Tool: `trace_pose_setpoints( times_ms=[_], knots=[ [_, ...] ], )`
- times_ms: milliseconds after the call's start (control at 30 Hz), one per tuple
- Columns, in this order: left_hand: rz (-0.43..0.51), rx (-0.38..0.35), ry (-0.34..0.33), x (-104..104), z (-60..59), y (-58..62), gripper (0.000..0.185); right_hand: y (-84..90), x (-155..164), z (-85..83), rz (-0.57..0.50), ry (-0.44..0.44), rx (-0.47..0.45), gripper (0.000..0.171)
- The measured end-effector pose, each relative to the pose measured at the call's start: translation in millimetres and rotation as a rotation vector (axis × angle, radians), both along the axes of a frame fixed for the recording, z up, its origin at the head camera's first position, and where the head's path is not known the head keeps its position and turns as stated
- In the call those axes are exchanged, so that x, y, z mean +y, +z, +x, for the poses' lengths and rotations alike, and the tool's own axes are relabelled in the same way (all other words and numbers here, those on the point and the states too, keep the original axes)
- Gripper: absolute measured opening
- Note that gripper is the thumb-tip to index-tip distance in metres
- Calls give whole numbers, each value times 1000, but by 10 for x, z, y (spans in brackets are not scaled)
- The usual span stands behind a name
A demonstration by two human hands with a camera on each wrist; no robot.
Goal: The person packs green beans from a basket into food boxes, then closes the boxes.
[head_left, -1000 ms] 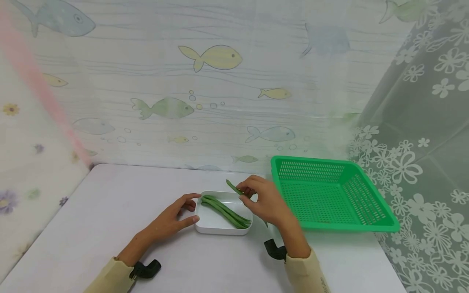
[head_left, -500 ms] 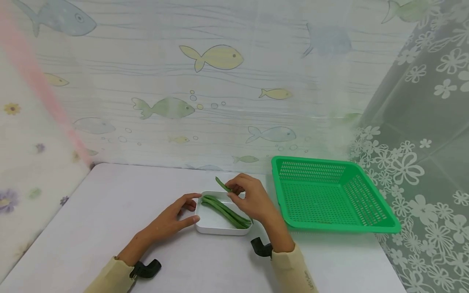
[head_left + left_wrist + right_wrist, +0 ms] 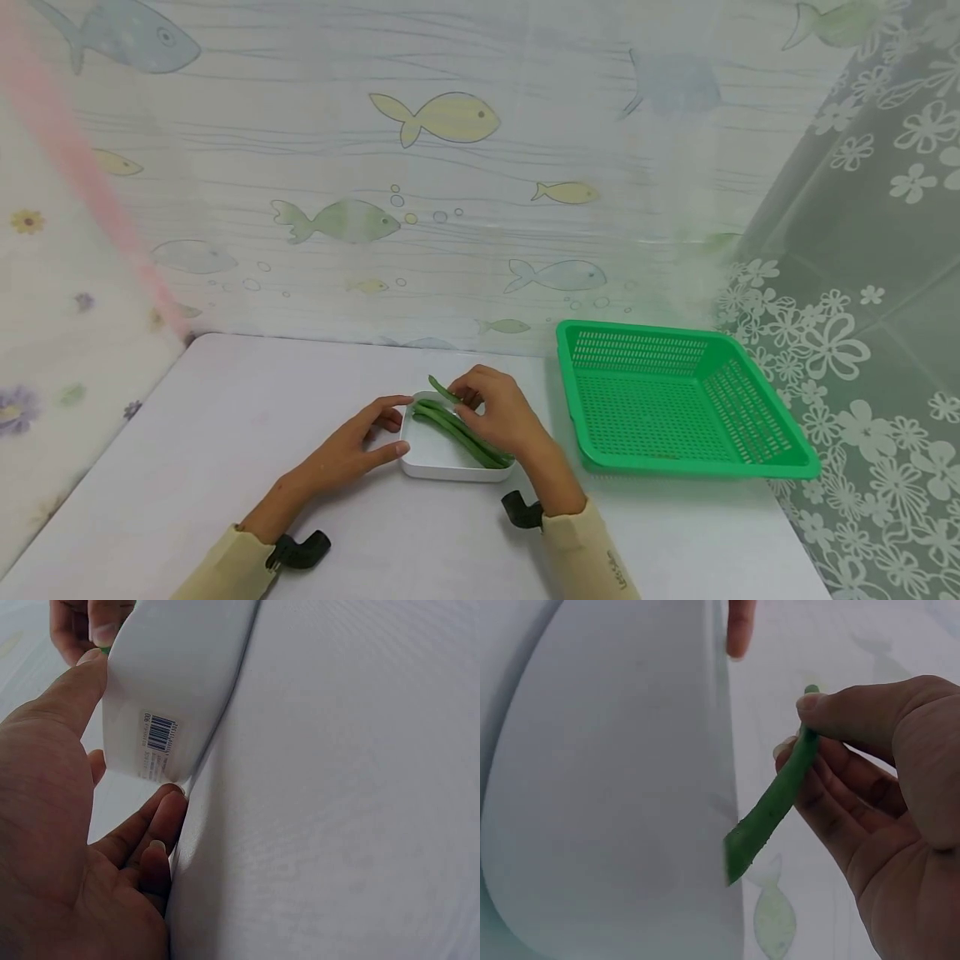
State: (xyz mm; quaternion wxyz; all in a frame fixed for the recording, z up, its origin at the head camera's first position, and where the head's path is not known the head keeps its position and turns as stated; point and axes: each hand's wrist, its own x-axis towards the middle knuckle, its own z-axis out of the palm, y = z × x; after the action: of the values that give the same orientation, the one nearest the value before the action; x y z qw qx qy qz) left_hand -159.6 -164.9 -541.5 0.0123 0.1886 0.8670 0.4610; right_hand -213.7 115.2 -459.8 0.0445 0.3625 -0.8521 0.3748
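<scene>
A shallow white dish [image 3: 431,458] sits mid-table with a few long green beans [image 3: 457,432] lying in it. My right hand [image 3: 495,412] hovers over the dish's far side and pinches a short green bean piece [image 3: 442,389] between thumb and fingers; the right wrist view shows that piece [image 3: 774,806] above the dish [image 3: 615,795]. My left hand [image 3: 352,450] holds the dish's left edge, thumb on the rim and fingers against its side; in the left wrist view the fingers [image 3: 146,840] press the dish's wall [image 3: 172,682], which carries a barcode sticker.
A green plastic basket [image 3: 678,400] stands on the table to the right of the dish. The white table [image 3: 225,433] is backed by a fish-patterned sheet, with a flowered curtain at the right. Black wrist mounts sit on both sleeves.
My right hand has carried the bean piece leftward and lower, from beside the basket to over the dish's far side. The left hand and dish have stayed put.
</scene>
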Motion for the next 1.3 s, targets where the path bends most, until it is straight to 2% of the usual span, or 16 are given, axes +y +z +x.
trace_pose_setpoints(
  times_ms=[467, 833, 1300],
  knots=[
    [-8, 1, -1, 2, 6, 0, 67, -140, -96, 26, 99, 7, -28, 16],
    [-21, 4, 8, 9, 4, 3, 68, -176, -154, 52, 203, -46, -23, 13],
    [-14, 2, 5, 2, 7, -4, 67, -261, -147, 22, 203, -75, -12, 12]
  ],
)
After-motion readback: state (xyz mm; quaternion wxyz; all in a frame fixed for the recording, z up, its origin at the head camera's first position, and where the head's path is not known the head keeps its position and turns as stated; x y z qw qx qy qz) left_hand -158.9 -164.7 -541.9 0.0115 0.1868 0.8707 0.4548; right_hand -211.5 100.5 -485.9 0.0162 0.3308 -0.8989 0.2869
